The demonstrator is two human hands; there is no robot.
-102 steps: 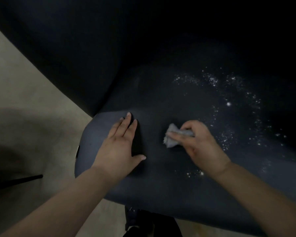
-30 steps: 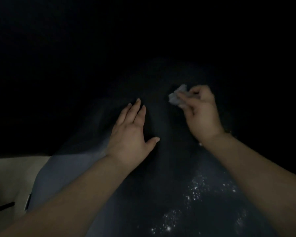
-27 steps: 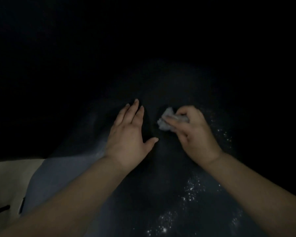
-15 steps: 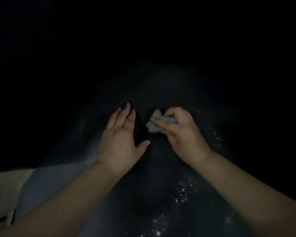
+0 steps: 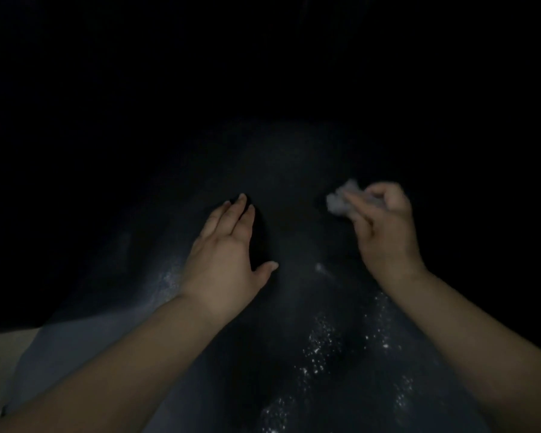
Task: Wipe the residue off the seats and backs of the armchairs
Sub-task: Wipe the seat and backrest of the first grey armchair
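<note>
A dark blue armchair fills the view; its seat [image 5: 297,285] is dimly lit and its back is lost in blackness above. White powdery residue [image 5: 319,348] speckles the seat in the lower right, between my forearms. My left hand [image 5: 228,257] lies flat on the seat with straight fingers and the thumb spread. My right hand [image 5: 384,232] pinches a small crumpled grey cloth [image 5: 341,201] toward the rear of the seat; the hand and cloth are motion-blurred.
A strip of pale floor [image 5: 0,348] shows at the lower left, past the seat's rounded front-left edge [image 5: 28,360]. Everything above and to the sides is too dark to make out.
My right hand has swept the cloth from beside my left hand's fingertips out to the right and farther back. My left hand stays flat on the seat.
</note>
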